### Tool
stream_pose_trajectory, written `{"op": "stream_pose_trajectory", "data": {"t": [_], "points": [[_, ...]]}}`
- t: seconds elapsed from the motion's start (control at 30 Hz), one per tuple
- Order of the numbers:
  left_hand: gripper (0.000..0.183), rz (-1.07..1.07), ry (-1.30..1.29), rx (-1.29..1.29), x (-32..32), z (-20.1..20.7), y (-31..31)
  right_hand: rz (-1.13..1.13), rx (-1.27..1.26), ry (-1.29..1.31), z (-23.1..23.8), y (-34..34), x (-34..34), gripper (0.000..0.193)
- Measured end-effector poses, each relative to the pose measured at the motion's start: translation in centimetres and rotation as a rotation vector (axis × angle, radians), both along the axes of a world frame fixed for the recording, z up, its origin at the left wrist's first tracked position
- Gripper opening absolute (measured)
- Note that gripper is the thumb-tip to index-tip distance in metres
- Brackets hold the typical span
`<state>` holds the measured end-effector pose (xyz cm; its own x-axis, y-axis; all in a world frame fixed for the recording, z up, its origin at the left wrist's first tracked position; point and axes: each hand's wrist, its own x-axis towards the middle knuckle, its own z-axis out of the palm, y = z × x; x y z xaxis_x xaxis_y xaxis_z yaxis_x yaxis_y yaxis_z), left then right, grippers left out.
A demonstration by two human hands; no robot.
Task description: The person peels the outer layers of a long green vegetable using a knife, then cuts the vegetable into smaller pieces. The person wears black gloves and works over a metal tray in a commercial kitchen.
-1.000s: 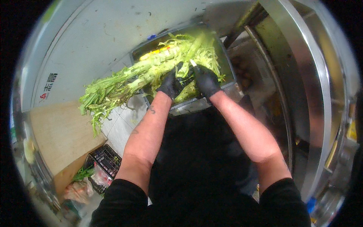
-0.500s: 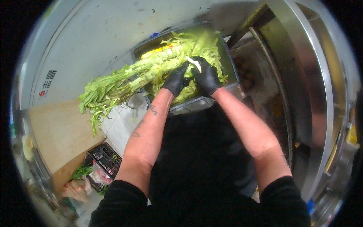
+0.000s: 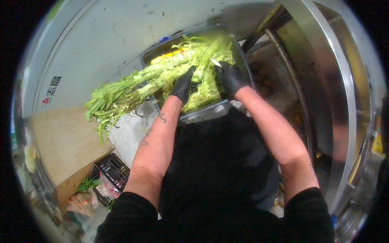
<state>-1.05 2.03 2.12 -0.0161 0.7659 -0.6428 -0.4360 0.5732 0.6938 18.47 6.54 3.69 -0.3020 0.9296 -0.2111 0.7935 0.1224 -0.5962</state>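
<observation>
A bin (image 3: 248, 72) with a grey rim is heaped with pale green peelings and strips (image 3: 204, 96). Long leafy green stalks (image 3: 142, 77), like stem lettuce, lie across it and hang over its left side. My left hand (image 3: 183, 86), in a black glove, is closed round the lower end of a light green stalk (image 3: 210, 52) that points away to the upper right; the fingers partly hide the grip. My right hand (image 3: 233, 79), also gloved in black, holds a small white peeler (image 3: 215, 62) just right of that stalk. Most of its handle is hidden in the fingers.
A pale grey panel (image 3: 109, 36) rises behind the bin. On the right stands a steel frame (image 3: 338, 81) with a dark pipe (image 3: 288, 60). At lower left are a tan board (image 3: 69, 141), a black crate (image 3: 113, 170) and plastic bags (image 3: 83, 202) beside some greens.
My right hand has moved right with the peeler, away from my left hand, so a gap shows between them. My left hand has shifted slightly; the leafy stalks lie almost as before.
</observation>
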Motion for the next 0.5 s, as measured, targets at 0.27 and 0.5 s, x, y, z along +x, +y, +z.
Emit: {"op": "stream_pose_trajectory", "data": {"t": [0.27,0.5], "points": [[0.045,0.025,0.168,0.137,0.8,-1.8,-0.3,-0.076,-0.029,-0.031,-2.4,-3.3,-5.4,0.047],[0.045,-0.054,0.245,0.139,0.0,-2.3,-0.6,-0.119,0.039,0.11,0.9,-4.1,-5.5,0.043]]}}
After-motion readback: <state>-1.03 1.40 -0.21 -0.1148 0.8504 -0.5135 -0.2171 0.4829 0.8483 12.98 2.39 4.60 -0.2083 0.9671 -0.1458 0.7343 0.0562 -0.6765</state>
